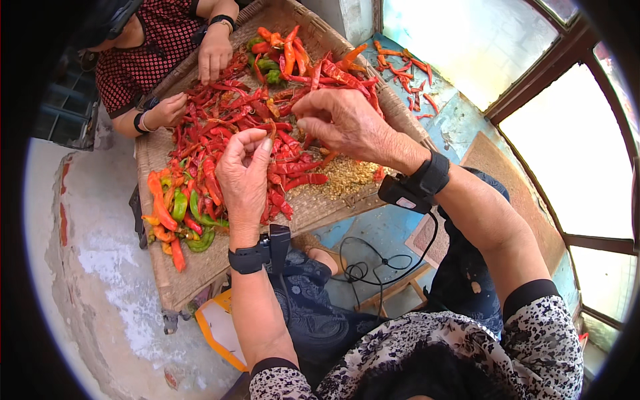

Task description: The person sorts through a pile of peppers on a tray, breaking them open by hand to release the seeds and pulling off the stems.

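Note:
A broad woven tray is heaped with red chili peppers. Over the middle of the heap, my left hand pinches a thin orange-brown chili pepper between thumb and fingertips. My right hand is just to its right with the fingers curled in; whatever is in them is hidden. Below the right hand, pale yellow seeds are piled on the tray. Green peppers mixed with orange ones lie at the tray's near left, and another orange and green pile is at the far side.
Across the tray at the far left sits another person, with one hand at the chilies and the other hand beside them. More chilies lie on a blue surface near the windows. A black cable is coiled below the tray.

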Available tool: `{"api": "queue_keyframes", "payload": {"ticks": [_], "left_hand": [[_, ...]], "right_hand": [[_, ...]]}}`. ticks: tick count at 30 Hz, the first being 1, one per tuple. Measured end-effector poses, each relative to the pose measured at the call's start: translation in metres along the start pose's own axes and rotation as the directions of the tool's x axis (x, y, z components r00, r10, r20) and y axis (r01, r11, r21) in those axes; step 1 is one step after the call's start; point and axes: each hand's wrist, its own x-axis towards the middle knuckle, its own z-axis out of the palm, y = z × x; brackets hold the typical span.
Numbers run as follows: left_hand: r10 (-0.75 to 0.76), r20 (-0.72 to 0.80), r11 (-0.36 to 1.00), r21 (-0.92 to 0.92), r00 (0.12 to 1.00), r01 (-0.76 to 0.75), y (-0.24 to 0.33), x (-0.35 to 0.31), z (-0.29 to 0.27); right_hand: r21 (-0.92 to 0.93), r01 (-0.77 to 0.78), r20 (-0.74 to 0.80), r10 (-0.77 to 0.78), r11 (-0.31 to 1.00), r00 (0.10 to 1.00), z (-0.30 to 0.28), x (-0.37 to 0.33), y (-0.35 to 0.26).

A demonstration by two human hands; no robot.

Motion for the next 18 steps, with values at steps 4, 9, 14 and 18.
{"api": "queue_keyframes", "payload": {"ticks": [4,9,14,18], "left_hand": [[-0.142,0.016,0.844,-0.521,0.990,0.129,-0.005,0.001,0.007],[-0.171,0.092,0.855,-0.481,0.981,0.194,-0.002,-0.005,0.015],[-0.036,0.019,0.993,0.111,0.999,0.033,-0.009,0.004,0.007],[0.188,0.320,0.737,0.579,0.929,-0.348,-0.003,-0.004,0.013]], "right_hand": [[0.200,-0.073,0.166,0.040,0.977,0.985,0.029,-0.022,-0.002],[0.217,-0.257,0.223,0.208,0.942,0.952,0.030,-0.022,-0.012],[-0.121,0.042,-0.029,-0.046,0.992,0.999,0.000,-0.003,-0.005],[-0.443,0.021,-0.207,-0.125,0.896,0.970,-0.032,0.013,0.004]]}}
